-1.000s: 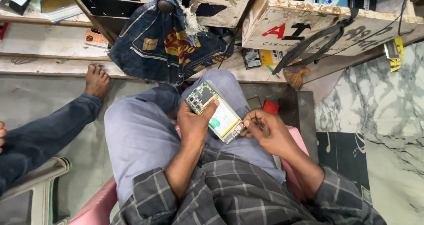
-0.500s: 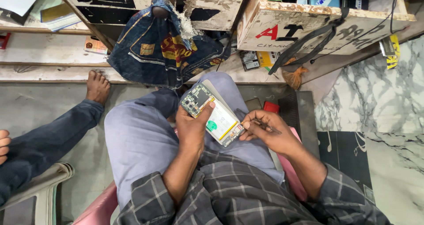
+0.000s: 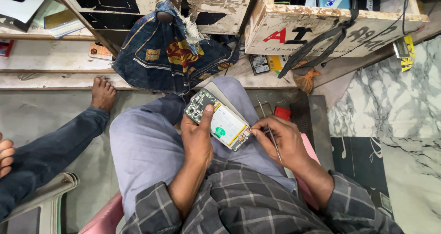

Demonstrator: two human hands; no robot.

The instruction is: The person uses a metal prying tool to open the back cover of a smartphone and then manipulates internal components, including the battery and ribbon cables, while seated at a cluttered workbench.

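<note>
Opened phone (image 3: 219, 119), back cover off, lying tilted over the lap, upper end toward the blue bag, lower end toward the right hand. Green circuit board with small metal parts across the upper end; large pale battery with a green round sticker and a yellow stripe along one edge filling the middle; a narrow strip of board and connectors at the lower end. Gripped by the left hand (image 3: 196, 139), fingers curled under the body and thumb pressed flat along the near edge by the circuit board. Right hand (image 3: 279, 139) just beside the lower corner of the phone, fingers pinched shut on a thin metal tool (image 3: 272, 139), fingertips touching or nearly touching the phone's bottom edge; exact contact too small to tell. Tool shaft running back across the palm toward the wrist.

Grey trousers (image 3: 147, 146) under the phone, checked shirt sleeves at both forearms. Pink plastic chair (image 3: 103, 218) showing at the lower left. Blue patterned bag (image 3: 170, 54) hanging above the knees from a worn wooden counter. Small red box (image 3: 282, 113) near the right hand, on the floor. Another person's leg and bare foot (image 3: 103, 94) stretched in from the left edge.
</note>
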